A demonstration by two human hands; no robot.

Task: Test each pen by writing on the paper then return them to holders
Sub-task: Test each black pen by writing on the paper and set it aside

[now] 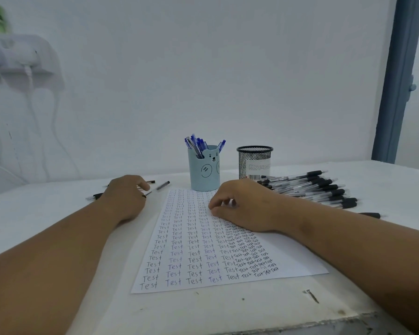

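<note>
Fingers of the left hand [125, 197] are curled down over a few loose pens [155, 186] at the paper's left edge, and one thin pen looks pinched near the fingertips, though a firm grip can't be confirmed from this angle. On the right hand [242, 205] the fingers are loosely bent with the tips resting on the paper [203, 240], and nothing seems to be held there.

So the step in hand is judged to be picking the next pen to test. It'd be done best if just one pen gets singled out from the little cluster, lifted clear of the others, then passed across or flipped tip-down before any writing is tried. The sheet is already packed with rows of "Test", so the bit of free space on the right side should be aimed for, and the paper kept pinned flat by the right hand.

Blue pens are standing in the bear-face holder [205, 170] just past the top of the paper; the mesh holder [254, 162] beside it looks empty, with a big pile of black pens [310, 189] lying next to it.

Both forearms are stretched forward, low over the table [228, 310], wrists down, palms facing the surface.
</note>
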